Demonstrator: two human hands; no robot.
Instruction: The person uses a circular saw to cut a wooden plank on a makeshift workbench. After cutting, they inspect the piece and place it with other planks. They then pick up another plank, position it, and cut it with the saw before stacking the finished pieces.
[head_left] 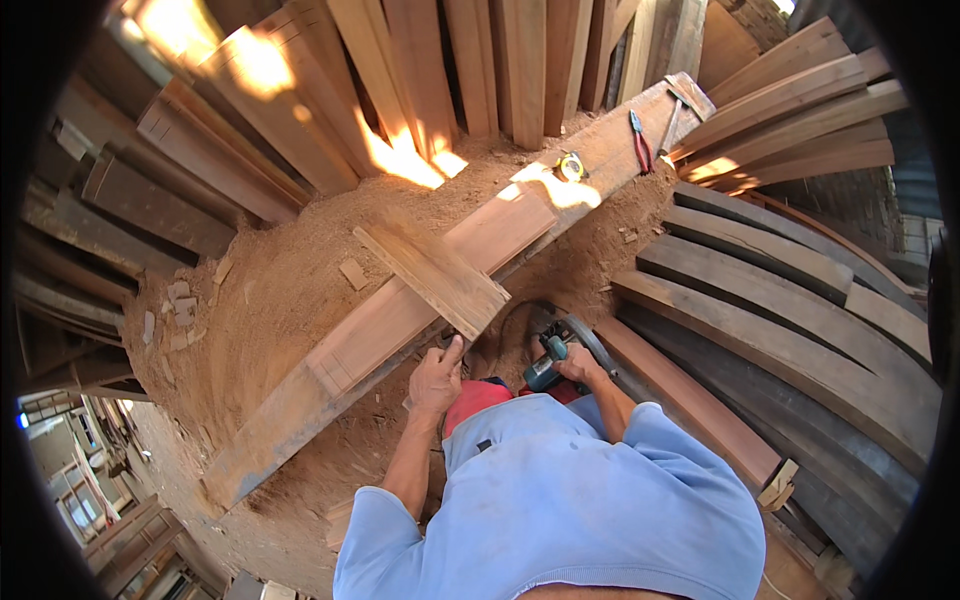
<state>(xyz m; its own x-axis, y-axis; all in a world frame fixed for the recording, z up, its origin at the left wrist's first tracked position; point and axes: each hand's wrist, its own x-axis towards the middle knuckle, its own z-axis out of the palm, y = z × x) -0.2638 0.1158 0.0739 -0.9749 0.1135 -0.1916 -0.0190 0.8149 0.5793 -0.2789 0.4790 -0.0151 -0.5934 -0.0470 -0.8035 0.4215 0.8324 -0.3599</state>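
Note:
My left hand is closed beside the near end of a short board. One finger stretches up to the board's edge; whatever the curled fingers hold, if anything, is hidden. That short board lies crosswise over a reddish plank, which has pencil lines near its left end. Under the plank runs a long, worn thick board, slanting from lower left to upper right. In my right hand is a teal circular saw, held close to my body, with its grey metal base turned to the right.
Farther along the thick board lie a yellow tape measure, red-handled pliers and a hammer. Upright planks lean at the back. Stacked curved timbers fill the right. Sawdust and offcuts cover the ground.

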